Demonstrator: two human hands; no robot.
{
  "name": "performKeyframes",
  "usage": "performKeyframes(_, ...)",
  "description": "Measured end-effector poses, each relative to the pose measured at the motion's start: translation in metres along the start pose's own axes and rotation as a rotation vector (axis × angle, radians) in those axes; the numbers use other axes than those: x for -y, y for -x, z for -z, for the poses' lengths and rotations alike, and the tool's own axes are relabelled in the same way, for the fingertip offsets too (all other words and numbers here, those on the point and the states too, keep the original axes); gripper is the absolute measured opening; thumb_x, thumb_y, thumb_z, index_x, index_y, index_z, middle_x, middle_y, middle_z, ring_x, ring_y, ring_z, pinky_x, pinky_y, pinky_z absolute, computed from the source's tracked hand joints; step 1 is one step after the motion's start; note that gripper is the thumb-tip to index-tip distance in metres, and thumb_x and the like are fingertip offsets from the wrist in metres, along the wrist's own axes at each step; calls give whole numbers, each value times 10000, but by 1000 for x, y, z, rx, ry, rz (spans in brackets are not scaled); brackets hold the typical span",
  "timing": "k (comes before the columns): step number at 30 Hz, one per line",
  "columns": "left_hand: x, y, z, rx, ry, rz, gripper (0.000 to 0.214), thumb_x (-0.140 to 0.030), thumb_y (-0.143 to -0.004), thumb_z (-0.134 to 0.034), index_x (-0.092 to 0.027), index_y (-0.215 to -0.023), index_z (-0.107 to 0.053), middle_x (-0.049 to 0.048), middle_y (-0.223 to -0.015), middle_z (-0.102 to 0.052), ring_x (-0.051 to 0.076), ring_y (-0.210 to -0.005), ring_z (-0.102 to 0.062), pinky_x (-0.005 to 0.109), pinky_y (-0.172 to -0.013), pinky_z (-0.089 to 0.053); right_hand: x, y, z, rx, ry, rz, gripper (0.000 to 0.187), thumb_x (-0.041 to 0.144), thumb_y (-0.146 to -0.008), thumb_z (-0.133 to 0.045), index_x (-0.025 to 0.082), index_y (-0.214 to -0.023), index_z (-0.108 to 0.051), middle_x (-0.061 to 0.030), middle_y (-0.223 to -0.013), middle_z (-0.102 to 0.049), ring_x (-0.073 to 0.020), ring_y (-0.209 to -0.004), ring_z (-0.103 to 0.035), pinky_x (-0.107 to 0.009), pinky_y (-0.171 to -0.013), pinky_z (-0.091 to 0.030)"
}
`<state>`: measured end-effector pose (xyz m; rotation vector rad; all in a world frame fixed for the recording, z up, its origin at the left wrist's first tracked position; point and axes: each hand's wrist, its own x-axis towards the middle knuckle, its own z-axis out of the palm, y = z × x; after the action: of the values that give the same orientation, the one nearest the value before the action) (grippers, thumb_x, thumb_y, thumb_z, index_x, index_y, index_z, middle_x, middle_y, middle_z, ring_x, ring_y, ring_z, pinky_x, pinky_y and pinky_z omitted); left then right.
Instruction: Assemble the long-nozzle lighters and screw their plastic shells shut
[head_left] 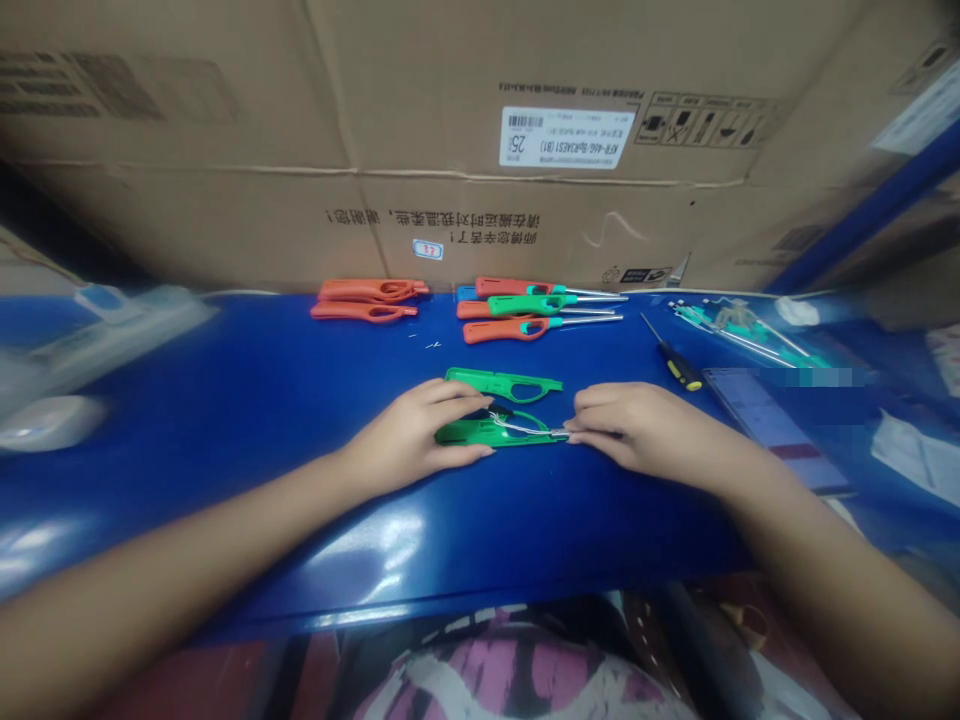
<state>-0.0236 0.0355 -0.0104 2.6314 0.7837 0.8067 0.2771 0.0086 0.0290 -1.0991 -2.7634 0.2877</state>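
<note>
A green lighter shell half (491,431) with thin wires and a small metal part inside lies on the blue table (247,400). My left hand (416,432) grips its left end, thumb below and fingers above. My right hand (637,430) pinches the right tip of the same shell. A second, empty green shell half (504,383) lies just behind it, touching neither hand.
Behind lie two orange shell halves (367,299) and several assembled orange and green lighters (536,305) with metal tubes. A yellow-handled screwdriver (673,358) and loose parts (739,328) sit at the right. Large cardboard boxes (480,130) wall off the back.
</note>
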Motion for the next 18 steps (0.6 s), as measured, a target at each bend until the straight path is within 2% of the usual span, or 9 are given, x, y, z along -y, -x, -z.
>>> performKeyframes(11, 0, -1, -1, -13, 13, 2, 442, -401, -849, -741, -192, -1231, -664, 100, -1159, -699, 239, -1042, -671, 392, -920, -563, 3, 0, -2, -25, -10, -14, 209, 250, -979, -530, 195, -939, -727, -49, -879, -683, -175, -803, -635, -284, -698, -449)
performKeyframes(18, 0, -1, -1, 3, 19, 18, 443, -383, -849, -743, -178, -1233, -660, 105, -1189, -691, 239, -1065, -667, 389, -942, -554, 3, -1, 1, 12, 137, 17, 219, 191, -968, -517, 198, -864, -710, -35, -803, -655, -178, -772, -599, -296, -671, -410)
